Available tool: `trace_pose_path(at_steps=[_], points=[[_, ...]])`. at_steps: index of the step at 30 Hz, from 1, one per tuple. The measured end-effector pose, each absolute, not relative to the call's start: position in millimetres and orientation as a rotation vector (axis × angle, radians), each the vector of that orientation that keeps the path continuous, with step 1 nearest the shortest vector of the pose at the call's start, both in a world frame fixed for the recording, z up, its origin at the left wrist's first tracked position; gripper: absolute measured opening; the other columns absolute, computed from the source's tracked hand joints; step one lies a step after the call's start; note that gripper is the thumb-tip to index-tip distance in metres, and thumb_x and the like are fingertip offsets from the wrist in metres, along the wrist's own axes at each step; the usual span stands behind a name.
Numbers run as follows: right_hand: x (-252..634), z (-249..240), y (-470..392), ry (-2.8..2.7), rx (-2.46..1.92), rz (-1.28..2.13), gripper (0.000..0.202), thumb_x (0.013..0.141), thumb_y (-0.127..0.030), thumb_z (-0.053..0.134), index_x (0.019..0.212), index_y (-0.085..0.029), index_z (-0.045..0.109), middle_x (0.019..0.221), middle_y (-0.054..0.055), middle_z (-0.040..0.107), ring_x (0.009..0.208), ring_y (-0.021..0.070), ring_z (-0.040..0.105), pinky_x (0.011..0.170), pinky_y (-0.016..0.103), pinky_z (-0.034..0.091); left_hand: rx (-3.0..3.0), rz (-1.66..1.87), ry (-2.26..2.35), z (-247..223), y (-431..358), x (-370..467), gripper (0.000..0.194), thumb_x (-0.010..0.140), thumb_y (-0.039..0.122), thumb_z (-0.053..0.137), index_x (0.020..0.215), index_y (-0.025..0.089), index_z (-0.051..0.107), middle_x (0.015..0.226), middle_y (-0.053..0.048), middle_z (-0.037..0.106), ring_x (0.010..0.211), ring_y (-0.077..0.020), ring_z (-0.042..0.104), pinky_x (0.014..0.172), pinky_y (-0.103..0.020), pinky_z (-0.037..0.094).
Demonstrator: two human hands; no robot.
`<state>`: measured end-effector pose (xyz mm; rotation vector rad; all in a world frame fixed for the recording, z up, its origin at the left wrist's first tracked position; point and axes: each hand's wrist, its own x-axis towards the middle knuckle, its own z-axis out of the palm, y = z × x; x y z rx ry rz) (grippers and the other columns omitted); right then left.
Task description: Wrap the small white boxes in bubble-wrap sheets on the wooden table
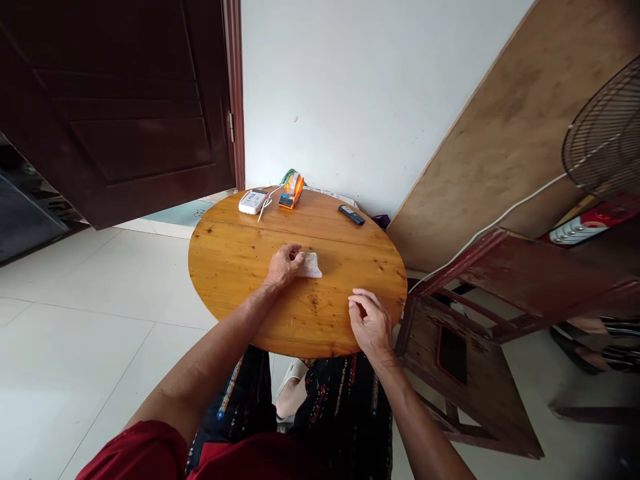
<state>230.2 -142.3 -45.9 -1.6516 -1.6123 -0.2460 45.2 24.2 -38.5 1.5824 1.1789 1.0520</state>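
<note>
A small pale, flat piece like paper or cloth (311,265) lies near the middle of the round wooden table (230,267). My left hand (287,264) rests at its left end, with the fingers curled and closed on that edge. Off to the right, near the table's front right edge, my right hand (371,323) is held with curled fingers, thumb and index tips close together. Whether anything small sits between those fingertips cannot be made out.
At the table's back are a white box (253,201) with a cable, an orange tape dispenser (291,192) and a dark handset (351,214). A wooden chair (470,360) holding a phone stands right, below a fan (607,133). Another person's feet show far right.
</note>
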Motion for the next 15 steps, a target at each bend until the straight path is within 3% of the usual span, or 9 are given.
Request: trace_pose_path(at_steps=[15], points=[[230.3,-46.2,-139.3,-1.632,-1.676,-0.282,0.018,0.084,-0.021,0.049,0.077,-0.022,0.066,0.098,0.009,0.072,0.091,0.0254,0.065,0.085,0.041,0.050,1.575,1.054,1.205,-33.4,21.5,44.0,0.034,0.082,0.023,0.063,0.113,0.009,0.068,0.098,-0.010,0.072,0.087,-0.0189,0.067,0.081,-0.028,0.052]])
